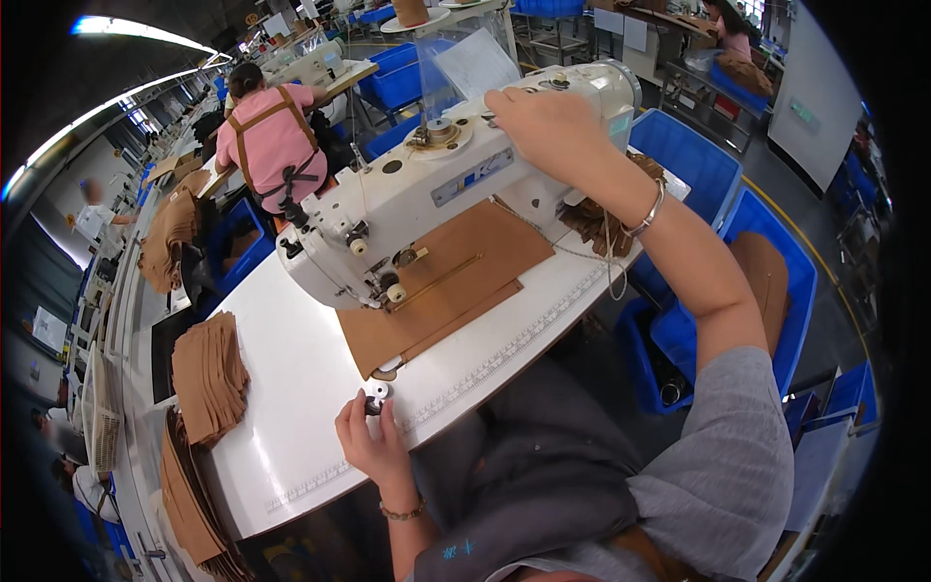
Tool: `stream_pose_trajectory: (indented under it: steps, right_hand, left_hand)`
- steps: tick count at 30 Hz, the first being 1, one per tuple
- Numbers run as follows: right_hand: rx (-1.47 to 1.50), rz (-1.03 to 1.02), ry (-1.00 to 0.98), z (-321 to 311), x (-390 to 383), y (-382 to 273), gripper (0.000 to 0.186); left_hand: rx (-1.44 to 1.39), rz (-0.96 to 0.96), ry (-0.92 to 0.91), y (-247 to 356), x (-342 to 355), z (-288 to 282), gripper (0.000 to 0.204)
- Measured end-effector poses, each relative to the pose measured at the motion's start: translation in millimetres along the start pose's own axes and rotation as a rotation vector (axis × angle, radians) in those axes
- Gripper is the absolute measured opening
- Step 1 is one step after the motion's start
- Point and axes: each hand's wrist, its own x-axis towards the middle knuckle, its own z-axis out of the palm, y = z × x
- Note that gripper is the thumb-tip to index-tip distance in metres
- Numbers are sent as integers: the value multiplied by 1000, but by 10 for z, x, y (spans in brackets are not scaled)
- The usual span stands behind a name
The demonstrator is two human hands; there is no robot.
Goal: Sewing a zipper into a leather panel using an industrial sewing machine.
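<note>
- The left hand (369, 444) is held low over the near edge of the worktop (281, 388), its grip narrow: a small round metal part (377, 391) is pinched between thumb and fingers.
- A ruler strip (514, 349) is laid along the worktop's near edge, to the right of that hand.
- Just beyond the metal part, flat brown panels (495, 238) are spread beneath the white sewing machine (402, 209), one overlapped by another.
- By the right hand (551, 126), the top of the machine's arm is reached over, palm down and fingers bent; whether anything is grasped there cannot be told.
- At the worktop's left end, a stack of brown pieces (208, 378) is piled.
- To the right, a brown piece (761, 286) is held in a blue bin (800, 276).
- Farther off, a co-worker in pink (270, 136) is seen from behind.
</note>
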Motion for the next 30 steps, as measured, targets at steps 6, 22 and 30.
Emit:
stream_pose_trajectory:
  steps: [6,22,30]
  right_hand:
    - [312,8,182,165,-755,-101,21]
    - [517,-12,348,219,-296,-204,24]
    - [795,44,97,465,308,-190,36]
  left_hand:
    - [-117,-86,50,-1,-25,-16,39]
    - [-159,-86,84,-28,-42,-52,47]
    - [-213,-41,127,-30,-41,-60,50]
